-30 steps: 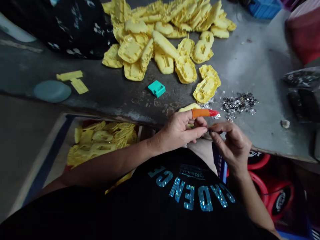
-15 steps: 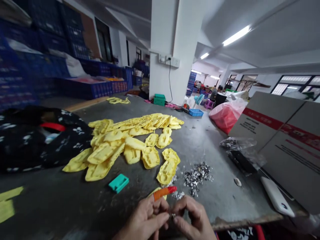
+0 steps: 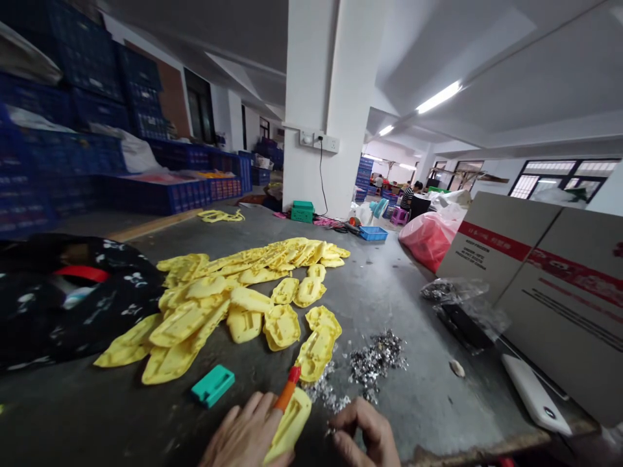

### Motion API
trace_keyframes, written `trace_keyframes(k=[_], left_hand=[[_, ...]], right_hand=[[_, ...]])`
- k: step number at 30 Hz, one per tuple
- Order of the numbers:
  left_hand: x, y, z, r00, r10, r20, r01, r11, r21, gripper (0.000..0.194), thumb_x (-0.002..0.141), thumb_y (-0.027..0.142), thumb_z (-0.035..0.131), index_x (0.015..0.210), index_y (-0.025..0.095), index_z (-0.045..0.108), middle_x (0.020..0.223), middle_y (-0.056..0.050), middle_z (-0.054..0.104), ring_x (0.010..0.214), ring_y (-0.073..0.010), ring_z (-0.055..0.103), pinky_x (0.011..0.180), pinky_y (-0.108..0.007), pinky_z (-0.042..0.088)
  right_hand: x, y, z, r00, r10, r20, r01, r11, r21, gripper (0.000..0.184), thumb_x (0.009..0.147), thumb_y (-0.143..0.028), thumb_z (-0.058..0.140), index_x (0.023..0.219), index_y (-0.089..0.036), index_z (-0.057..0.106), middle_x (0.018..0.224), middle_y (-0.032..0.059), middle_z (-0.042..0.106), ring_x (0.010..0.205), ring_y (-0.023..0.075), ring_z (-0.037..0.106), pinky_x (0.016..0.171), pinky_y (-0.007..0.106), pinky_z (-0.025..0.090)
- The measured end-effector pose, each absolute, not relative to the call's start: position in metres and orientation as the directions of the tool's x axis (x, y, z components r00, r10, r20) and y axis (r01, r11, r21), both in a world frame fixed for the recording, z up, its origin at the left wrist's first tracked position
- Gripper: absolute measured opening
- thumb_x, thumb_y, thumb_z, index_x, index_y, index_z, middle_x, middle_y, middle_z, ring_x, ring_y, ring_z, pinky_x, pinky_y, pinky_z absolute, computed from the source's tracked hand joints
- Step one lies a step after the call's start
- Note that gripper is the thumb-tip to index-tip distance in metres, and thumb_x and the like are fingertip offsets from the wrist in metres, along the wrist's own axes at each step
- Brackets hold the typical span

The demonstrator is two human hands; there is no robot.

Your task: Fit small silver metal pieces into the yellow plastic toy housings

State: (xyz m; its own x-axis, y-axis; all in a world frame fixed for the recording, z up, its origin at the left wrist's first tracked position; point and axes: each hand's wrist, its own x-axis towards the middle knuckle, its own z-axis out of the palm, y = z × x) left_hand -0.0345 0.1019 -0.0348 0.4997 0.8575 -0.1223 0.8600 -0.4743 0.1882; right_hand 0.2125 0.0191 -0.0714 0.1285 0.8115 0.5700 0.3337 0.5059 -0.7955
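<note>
My left hand (image 3: 246, 431), with an orange and red cover on its index finger, lies over the left edge of a yellow moulded foam-like piece (image 3: 296, 418) and holds it against the table near the front edge. To the right, my right hand (image 3: 367, 434) pinches a tiny shiny metal piece (image 3: 331, 430) between thumb and fingertips, just beside the yellow piece. A scattered heap of small silvery metal pieces (image 3: 377, 357) lies beyond that hand. Further yellow pieces (image 3: 195, 318) form a large pile at the left and middle of the table.
A teal plastic block (image 3: 213, 385) rests left of my left hand. On the right are a white elongated device (image 3: 535, 395), a plastic bag with dark contents (image 3: 462, 318) and a large carton (image 3: 549, 285). A black patterned cloth (image 3: 117, 292) covers the left side. A pillar (image 3: 326, 97) rises behind.
My hands, which were together at a small metal piece, have moved apart. The left went left and onto the yellow piece; the right keeps its pinch. The view has shifted slightly.
</note>
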Motion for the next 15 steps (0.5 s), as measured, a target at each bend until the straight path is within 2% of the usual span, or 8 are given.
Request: trace_keyframes(k=[4, 8, 10, 13, 15], left_hand=[[-0.03, 0.105, -0.036, 0.482, 0.874, -0.059, 0.858, -0.457, 0.233, 0.059, 0.086, 0.028, 0.067, 0.144, 0.022, 0.077, 0.17, -0.019, 0.058, 0.14, -0.0361, 0.074, 0.12, -0.044, 0.057], [-0.029, 0.102, -0.039, 0.506, 0.862, 0.025, 0.772, -0.466, 0.432, 0.062, 0.085, 0.02, 0.065, 0.147, 0.026, 0.072, 0.165, -0.013, 0.058, 0.127, -0.0287, 0.081, 0.107, -0.031, 0.063], [-0.029, 0.095, -0.047, 0.498, 0.857, 0.134, 0.7, -0.488, 0.522, 0.066, 0.085, 0.021, 0.065, 0.15, 0.032, 0.07, 0.159, -0.01, 0.062, 0.127, -0.03, 0.081, 0.106, -0.031, 0.065], [-0.031, 0.081, -0.06, 0.436, 0.852, 0.289, 0.614, -0.516, 0.597, 0.077, 0.082, 0.028, 0.074, 0.158, 0.037, 0.065, 0.158, -0.008, 0.064, 0.134, -0.0368, 0.077, 0.111, -0.036, 0.066], [-0.033, 0.074, -0.063, 0.422, 0.85, 0.316, 0.571, -0.52, 0.636, 0.082, 0.079, 0.032, 0.079, 0.159, 0.042, 0.065, 0.163, -0.006, 0.062, 0.143, -0.0404, 0.072, 0.12, -0.042, 0.063]], right_hand=[[0.205, 0.019, -0.061, 0.123, 0.815, 0.566, 0.285, 0.518, -0.807, 0.022, 0.102, -0.049, 0.074, 0.099, -0.029, 0.082, 0.081, 0.0013, 0.075, 0.073, 0.0183, 0.068, 0.068, 0.028, 0.052], [0.195, 0.025, -0.048, 0.136, 0.811, 0.569, 0.221, 0.535, -0.815, 0.018, 0.102, -0.048, 0.075, 0.101, -0.031, 0.081, 0.086, 0.0021, 0.077, 0.08, 0.0204, 0.071, 0.074, 0.031, 0.055], [0.189, 0.028, -0.045, 0.144, 0.813, 0.564, 0.199, 0.535, -0.821, 0.021, 0.101, -0.051, 0.076, 0.101, -0.031, 0.082, 0.099, 0.0049, 0.08, 0.095, 0.0237, 0.076, 0.086, 0.035, 0.059], [0.18, 0.032, -0.041, 0.161, 0.853, 0.496, 0.117, 0.483, -0.868, 0.025, 0.097, -0.055, 0.081, 0.101, -0.03, 0.084, 0.137, 0.0106, 0.077, 0.13, 0.0317, 0.073, 0.109, 0.044, 0.057], [0.174, 0.032, -0.036, 0.124, 0.885, 0.449, 0.037, 0.448, -0.893, 0.028, 0.097, -0.056, 0.082, 0.101, -0.029, 0.084, 0.142, 0.0115, 0.075, 0.133, 0.0325, 0.072, 0.112, 0.046, 0.056]])
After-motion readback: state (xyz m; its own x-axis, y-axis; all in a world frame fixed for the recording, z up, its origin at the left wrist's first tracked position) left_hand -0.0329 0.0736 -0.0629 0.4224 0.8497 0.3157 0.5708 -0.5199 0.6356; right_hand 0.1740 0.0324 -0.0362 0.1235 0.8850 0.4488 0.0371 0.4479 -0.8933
